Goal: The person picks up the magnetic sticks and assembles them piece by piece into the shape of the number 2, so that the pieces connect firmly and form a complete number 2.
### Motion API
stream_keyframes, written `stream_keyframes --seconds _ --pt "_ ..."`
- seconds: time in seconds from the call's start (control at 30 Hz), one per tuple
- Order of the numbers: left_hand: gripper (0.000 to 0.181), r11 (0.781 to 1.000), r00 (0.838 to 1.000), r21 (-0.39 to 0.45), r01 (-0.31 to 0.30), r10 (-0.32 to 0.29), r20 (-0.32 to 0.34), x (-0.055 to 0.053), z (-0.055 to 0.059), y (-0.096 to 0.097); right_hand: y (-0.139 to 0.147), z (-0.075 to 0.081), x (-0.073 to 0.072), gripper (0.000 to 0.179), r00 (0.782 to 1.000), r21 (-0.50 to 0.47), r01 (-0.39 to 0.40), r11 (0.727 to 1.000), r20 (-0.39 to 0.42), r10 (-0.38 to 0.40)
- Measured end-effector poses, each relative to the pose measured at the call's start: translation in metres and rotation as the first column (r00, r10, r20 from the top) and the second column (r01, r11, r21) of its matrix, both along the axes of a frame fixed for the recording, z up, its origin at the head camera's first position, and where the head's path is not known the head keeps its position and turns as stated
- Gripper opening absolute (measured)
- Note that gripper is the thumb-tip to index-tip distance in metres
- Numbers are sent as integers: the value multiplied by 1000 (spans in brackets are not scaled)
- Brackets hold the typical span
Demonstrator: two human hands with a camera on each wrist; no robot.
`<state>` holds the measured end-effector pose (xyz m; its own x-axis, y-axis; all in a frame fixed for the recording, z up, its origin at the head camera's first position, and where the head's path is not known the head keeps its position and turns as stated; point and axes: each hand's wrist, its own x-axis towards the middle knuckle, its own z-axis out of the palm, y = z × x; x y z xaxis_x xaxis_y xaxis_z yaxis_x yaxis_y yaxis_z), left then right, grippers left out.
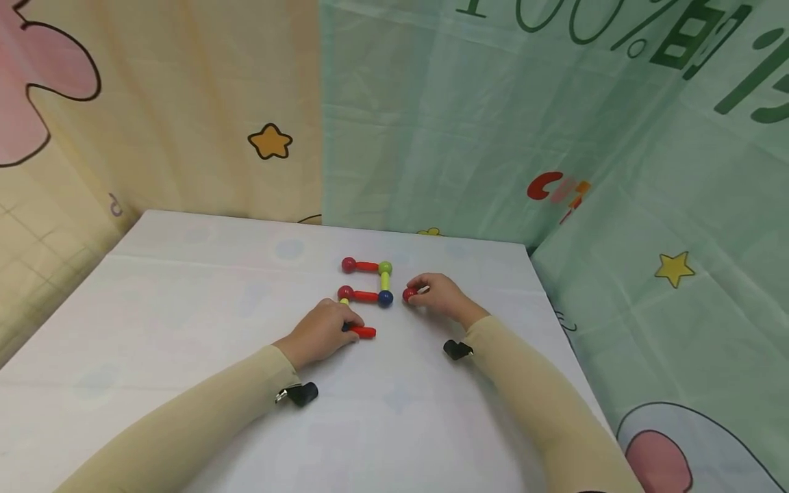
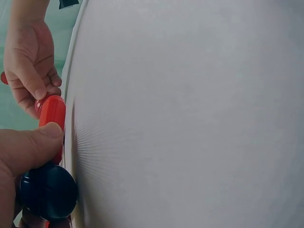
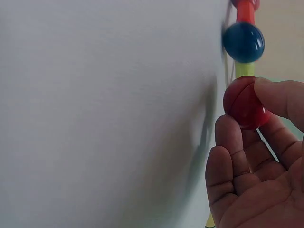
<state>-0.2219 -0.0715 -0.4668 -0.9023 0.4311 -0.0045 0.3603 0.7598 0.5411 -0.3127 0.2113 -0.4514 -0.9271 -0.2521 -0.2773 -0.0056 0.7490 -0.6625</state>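
Observation:
In the head view, my left hand [image 1: 320, 332] pinches a short red rod [image 1: 365, 332] at the near end of a chain of coloured rods and balls. A dark blue ball [image 2: 47, 190] sits at that rod's base in the left wrist view. My right hand [image 1: 442, 298] holds a red ball [image 3: 242, 102] between thumb and fingers, apart from the chain's blue ball [image 1: 385, 298]. From that blue ball a yellow-green rod [image 1: 385, 282] leads to a green ball [image 1: 385, 268]. Red rods run left to two more red balls, the nearer one [image 1: 345, 292] beside my left hand.
The pieces lie on a table [image 1: 394, 411] covered with a white cloth. Printed curtains [image 1: 431, 123] hang behind it and along the right side. A black clip [image 1: 302, 394] hangs at the left cuff, another [image 1: 457, 350] at the right.

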Motion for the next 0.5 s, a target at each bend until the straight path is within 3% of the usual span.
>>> stream_keyframes --seconds 0.5 --pt "24 999 999 25 -35 35 12 -11 0 4 -5 -5 22 34 999 -16 -37 999 24 37"
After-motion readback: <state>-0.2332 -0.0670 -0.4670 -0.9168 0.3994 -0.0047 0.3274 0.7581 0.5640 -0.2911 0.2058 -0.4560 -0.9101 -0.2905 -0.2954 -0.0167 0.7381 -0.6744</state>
